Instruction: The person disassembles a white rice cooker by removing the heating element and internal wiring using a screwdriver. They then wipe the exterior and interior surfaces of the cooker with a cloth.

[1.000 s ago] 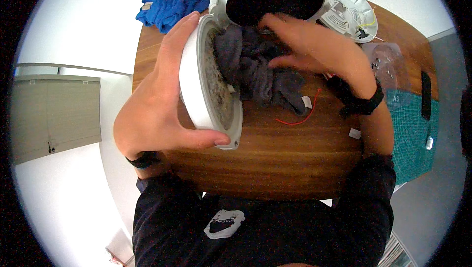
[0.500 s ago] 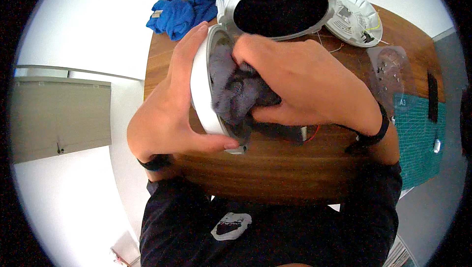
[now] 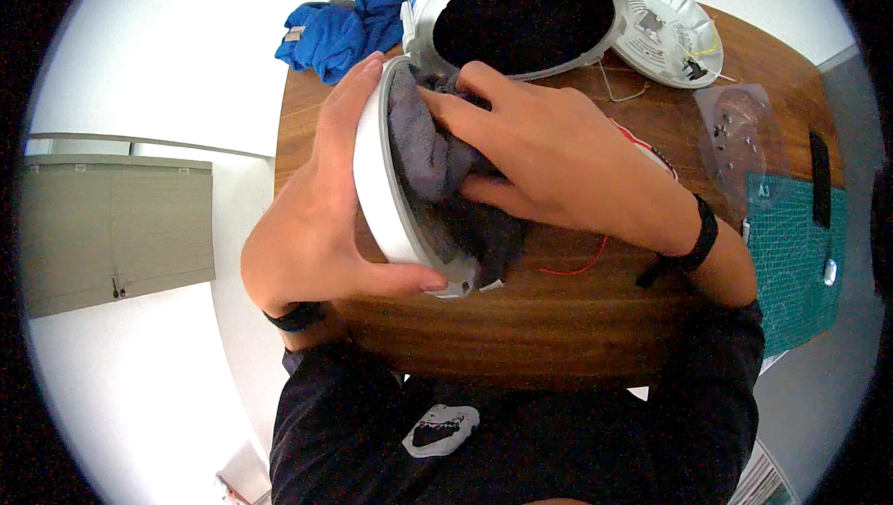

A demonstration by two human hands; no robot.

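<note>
My left hand grips a round white lid-like part by its edge, the fingers along the outer side and the thumb at the lower rim. The part is tilted up on its side, its hollow face toward the right. A dark grey cloth lies bunched inside that face, and its loose end hangs below. My right hand is closed on the cloth and presses it into the part; its fingertips are partly hidden in the folds.
Behind my hands stands a white round appliance body with a dark opening. A white vented base with wires lies beside it. A blue cloth is at the back left. Rightward are a clear bag with screws, a green cutting mat and a black strip.
My right hand has shifted slightly left and its fingers have spread over the cloth. More of the cloth now hangs below the part. A red wire shows more fully on the table.
</note>
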